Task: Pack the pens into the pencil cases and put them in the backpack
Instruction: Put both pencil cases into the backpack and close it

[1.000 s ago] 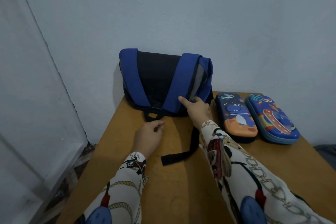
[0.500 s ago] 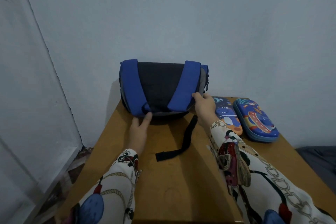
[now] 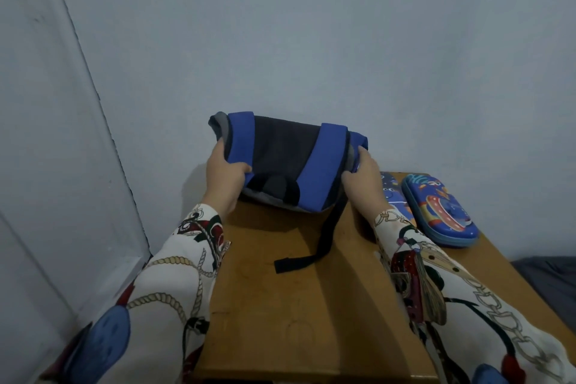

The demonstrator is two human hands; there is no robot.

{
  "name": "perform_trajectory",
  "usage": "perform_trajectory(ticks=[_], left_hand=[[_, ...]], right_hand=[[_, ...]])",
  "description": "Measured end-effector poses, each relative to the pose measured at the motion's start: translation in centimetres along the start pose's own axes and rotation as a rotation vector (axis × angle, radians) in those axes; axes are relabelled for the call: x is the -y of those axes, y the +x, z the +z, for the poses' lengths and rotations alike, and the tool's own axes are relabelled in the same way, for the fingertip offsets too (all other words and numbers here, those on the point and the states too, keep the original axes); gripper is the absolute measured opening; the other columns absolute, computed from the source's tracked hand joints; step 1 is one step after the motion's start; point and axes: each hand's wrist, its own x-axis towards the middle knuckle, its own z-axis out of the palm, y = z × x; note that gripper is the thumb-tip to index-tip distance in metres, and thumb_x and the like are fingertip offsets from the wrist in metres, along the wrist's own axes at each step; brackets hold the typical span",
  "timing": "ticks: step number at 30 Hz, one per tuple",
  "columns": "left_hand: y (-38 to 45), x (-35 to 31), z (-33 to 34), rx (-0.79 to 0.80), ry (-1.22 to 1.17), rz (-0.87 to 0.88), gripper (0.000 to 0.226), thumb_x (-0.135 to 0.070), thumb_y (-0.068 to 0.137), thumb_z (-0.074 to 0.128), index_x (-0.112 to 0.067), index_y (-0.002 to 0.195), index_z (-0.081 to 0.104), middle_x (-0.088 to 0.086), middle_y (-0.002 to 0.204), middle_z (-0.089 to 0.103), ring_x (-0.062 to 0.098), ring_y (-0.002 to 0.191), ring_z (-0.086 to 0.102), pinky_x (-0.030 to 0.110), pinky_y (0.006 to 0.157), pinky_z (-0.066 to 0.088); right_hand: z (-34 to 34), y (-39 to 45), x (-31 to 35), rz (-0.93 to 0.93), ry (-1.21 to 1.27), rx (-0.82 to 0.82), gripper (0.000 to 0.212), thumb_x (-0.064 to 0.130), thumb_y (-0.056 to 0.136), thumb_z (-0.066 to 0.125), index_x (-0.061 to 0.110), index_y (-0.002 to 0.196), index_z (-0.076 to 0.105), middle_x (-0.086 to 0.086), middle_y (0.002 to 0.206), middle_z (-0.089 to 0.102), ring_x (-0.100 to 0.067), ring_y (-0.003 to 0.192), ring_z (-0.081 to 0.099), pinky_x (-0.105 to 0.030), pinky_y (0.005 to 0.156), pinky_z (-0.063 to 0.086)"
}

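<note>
A wooden table (image 3: 311, 305) stands in a corner of pale blue-grey walls, with a dark grey cloth (image 3: 548, 284) low beside its right edge. At the far end of the table sits the backpack (image 3: 290, 162), blue with a dark panel and two blue shoulder straps across it. A black strap (image 3: 324, 240) trails from the backpack toward the near edge. Just right of the backpack lie two pencil cases side by side, both zipped closed: the inner pencil case (image 3: 392, 193), partly hidden by the right wrist, and the outer pencil case (image 3: 439, 209), blue with a cartoon print. The left hand (image 3: 224, 178) grips the backpack's left side, thumb on top; the right hand (image 3: 364, 181) grasps its right side.
</note>
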Motion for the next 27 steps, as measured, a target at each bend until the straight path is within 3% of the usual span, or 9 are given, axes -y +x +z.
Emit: perform_trajectory(ticks=[3,5,7,11,15,18,21,24,27], left_hand=[[-0.1,-0.7,0.5,0.031,0.026,0.041,0.065,0.014,0.083,0.056,-0.012,0.142,0.043,0.003,0.125,0.053,0.019,0.105,0.051,0.004,0.055,0.045],[-0.3,-0.7,0.5,0.028,-0.036,0.006,0.068,0.013,0.083,0.058,-0.014,0.143,0.043,0.004,0.130,0.054,0.022,0.111,0.053,0.014,0.068,0.051],[-0.5,-1.0,0.3,0.019,-0.074,-0.006,0.069,0.011,0.083,0.060,-0.016,0.144,0.042,0.007,0.132,0.054,0.027,0.116,0.055,0.031,0.085,0.055],[-1.1,-2.6,-0.1,0.062,-0.130,0.028,0.070,0.009,0.080,0.065,-0.017,0.142,0.046,0.006,0.129,0.059,0.028,0.114,0.059,0.040,0.091,0.055],[-1.8,-6.6,1.1,0.240,-0.106,0.175,0.068,0.009,0.079,0.066,-0.018,0.139,0.049,0.000,0.123,0.062,0.020,0.110,0.062,0.036,0.089,0.055],[-1.9,-8.7,2.1,0.274,0.018,0.242,0.068,0.009,0.080,0.065,-0.020,0.139,0.049,-0.004,0.124,0.060,0.016,0.111,0.059,0.026,0.088,0.052],[-1.8,-9.5,2.6,0.279,0.147,0.298,0.071,0.015,0.078,0.058,-0.016,0.141,0.048,-0.004,0.125,0.058,0.013,0.110,0.055,0.008,0.077,0.049],[-2.2,-9.9,3.5,0.321,0.293,0.385,0.070,0.019,0.078,0.049,-0.017,0.138,0.052,-0.008,0.125,0.057,0.009,0.112,0.052,-0.002,0.073,0.042],[-2.9,-10.4,4.7,0.379,0.456,0.497,0.072,0.012,0.079,0.040,-0.034,0.133,0.057,-0.014,0.130,0.059,0.013,0.123,0.052,0.020,0.095,0.049]], right_hand=[[0.2,0.5,0.7,0.003,-0.010,0.037,0.048,0.012,0.092,0.046,0.011,0.141,0.042,-0.004,0.125,0.050,-0.019,0.104,0.053,-0.037,0.088,0.050],[0.3,0.5,0.3,0.111,0.083,0.046,0.035,0.010,0.097,0.041,0.011,0.132,0.044,-0.009,0.121,0.054,-0.016,0.090,0.052,-0.032,0.073,0.046],[0.2,0.3,-0.9,0.192,0.111,0.028,0.033,0.012,0.098,0.041,0.013,0.132,0.042,-0.017,0.130,0.053,-0.027,0.102,0.055,-0.039,0.084,0.048],[0.6,0.4,-2.1,0.070,-0.019,0.101,0.079,-0.004,0.094,0.041,0.031,0.157,0.010,-0.015,0.160,0.020,-0.038,0.143,0.029,-0.051,0.110,0.038],[0.6,0.4,-2.2,0.025,-0.034,0.045,0.068,0.005,0.092,0.041,0.035,0.152,0.031,-0.012,0.158,0.029,-0.040,0.141,0.034,-0.057,0.110,0.037],[-1.0,0.1,-1.7,0.118,-0.122,-0.010,0.056,-0.005,0.091,0.039,0.021,0.137,0.057,-0.011,0.152,0.041,-0.036,0.138,0.040,-0.053,0.110,0.039],[-1.8,-0.4,-0.7,0.023,0.045,-0.043,0.041,0.009,0.100,0.038,0.008,0.139,0.051,-0.002,0.127,0.054,-0.020,0.117,0.051,-0.040,0.105,0.042],[-1.3,-1.0,0.5,0.116,0.175,0.160,0.052,0.037,0.106,0.034,0.020,0.155,0.026,0.000,0.152,0.037,-0.029,0.138,0.039,-0.047,0.112,0.036],[0.3,-2.0,1.8,0.400,0.635,0.362,0.064,0.057,0.100,0.037,0.029,0.156,0.019,-0.002,0.142,0.037,-0.040,0.105,0.061,-0.049,0.069,0.059]])
